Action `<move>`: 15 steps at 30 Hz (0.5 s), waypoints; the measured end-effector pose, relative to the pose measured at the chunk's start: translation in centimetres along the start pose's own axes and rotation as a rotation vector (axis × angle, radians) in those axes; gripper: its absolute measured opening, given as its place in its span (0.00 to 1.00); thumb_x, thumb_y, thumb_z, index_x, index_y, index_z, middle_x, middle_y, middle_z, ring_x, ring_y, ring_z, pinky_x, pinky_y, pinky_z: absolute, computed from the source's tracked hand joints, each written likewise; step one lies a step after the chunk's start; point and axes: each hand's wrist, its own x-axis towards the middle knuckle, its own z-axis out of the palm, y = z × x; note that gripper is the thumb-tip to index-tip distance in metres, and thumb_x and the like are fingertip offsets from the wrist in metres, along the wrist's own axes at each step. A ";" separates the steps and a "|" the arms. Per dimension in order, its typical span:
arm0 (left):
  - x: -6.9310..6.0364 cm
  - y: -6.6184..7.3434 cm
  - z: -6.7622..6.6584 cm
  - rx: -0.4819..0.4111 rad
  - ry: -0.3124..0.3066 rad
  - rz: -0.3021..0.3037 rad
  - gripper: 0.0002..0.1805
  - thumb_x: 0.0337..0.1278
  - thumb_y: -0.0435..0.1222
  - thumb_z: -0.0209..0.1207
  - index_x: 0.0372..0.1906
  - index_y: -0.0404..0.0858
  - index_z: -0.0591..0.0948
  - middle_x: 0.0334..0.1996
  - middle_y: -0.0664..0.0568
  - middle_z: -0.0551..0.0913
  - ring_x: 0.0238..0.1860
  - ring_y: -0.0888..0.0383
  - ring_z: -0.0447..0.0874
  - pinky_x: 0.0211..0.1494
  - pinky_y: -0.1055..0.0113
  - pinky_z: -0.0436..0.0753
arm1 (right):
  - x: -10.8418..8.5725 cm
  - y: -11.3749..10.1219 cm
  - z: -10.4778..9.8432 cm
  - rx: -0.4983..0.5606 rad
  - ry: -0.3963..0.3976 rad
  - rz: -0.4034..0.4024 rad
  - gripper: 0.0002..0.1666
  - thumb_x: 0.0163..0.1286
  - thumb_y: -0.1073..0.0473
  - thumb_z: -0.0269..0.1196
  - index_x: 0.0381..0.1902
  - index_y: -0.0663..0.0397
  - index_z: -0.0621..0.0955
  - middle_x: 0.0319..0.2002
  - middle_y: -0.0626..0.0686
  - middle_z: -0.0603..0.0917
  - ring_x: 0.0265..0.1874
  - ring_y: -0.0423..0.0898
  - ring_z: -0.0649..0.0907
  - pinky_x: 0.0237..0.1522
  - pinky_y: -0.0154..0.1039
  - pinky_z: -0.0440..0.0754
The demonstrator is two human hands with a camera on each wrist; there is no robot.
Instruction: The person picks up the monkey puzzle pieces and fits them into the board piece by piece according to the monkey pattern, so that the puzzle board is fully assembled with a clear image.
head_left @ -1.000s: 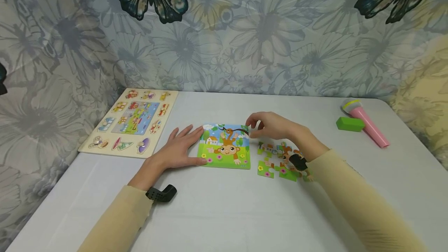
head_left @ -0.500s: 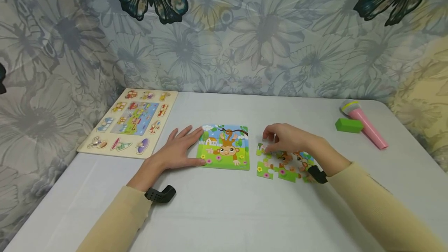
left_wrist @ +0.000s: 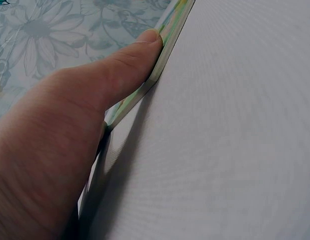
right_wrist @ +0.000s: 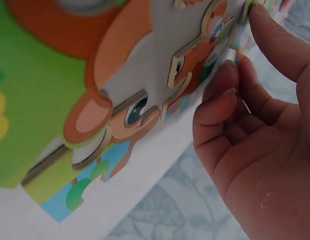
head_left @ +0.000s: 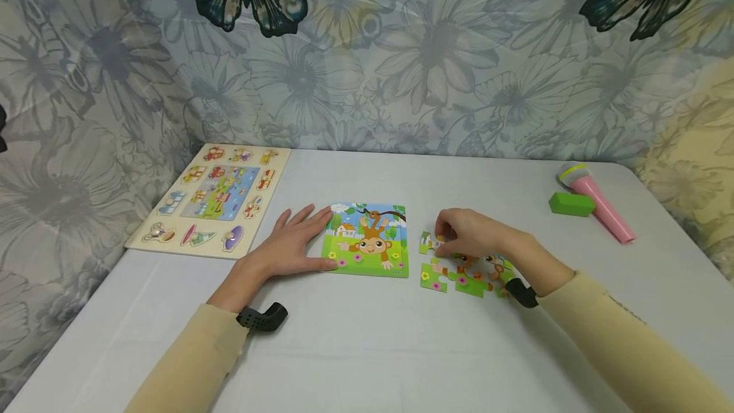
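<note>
A square monkey puzzle [head_left: 369,266] lies on the white table. My left hand [head_left: 291,247] rests spread along its left side, fingertips on the upper edge and thumb on the lower corner. In the left wrist view, the thumb [left_wrist: 129,62] presses the puzzle's rim. To the right lie several loose puzzle pieces [head_left: 434,278] with brown animal parts, flowers and grass. My right hand [head_left: 478,232] is over them, its thumb and curled fingers around a small puzzle piece [head_left: 439,239] at the upper left of the group. The fingers partly hide that piece.
A cream peg puzzle board [head_left: 146,238] with vehicle and toy pictures lies at the left. A green block [head_left: 572,204] and a pink toy microphone [head_left: 609,209] lie at the back right. A floral cloth [head_left: 436,56] hangs behind the table.
My right hand has moved from the monkey puzzle's upper right corner rightward and down to the loose pieces, then closed in on one. The left hand has stayed in place.
</note>
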 end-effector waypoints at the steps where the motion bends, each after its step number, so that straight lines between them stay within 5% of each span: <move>1: 0.0 0.0 0.0 0.001 -0.001 -0.001 0.59 0.51 0.69 0.61 0.81 0.42 0.56 0.80 0.56 0.52 0.80 0.48 0.41 0.75 0.40 0.34 | 0.0 0.0 0.0 0.001 0.002 0.001 0.17 0.65 0.55 0.73 0.42 0.57 0.77 0.34 0.50 0.77 0.34 0.47 0.74 0.39 0.42 0.75; 15: 0.1 -0.3 0.1 -0.001 -0.010 -0.015 0.58 0.51 0.70 0.60 0.81 0.43 0.55 0.80 0.58 0.51 0.80 0.50 0.40 0.75 0.41 0.33 | -0.1 0.3 -0.1 0.080 0.060 -0.072 0.07 0.69 0.64 0.68 0.40 0.54 0.78 0.32 0.48 0.79 0.30 0.46 0.76 0.33 0.40 0.77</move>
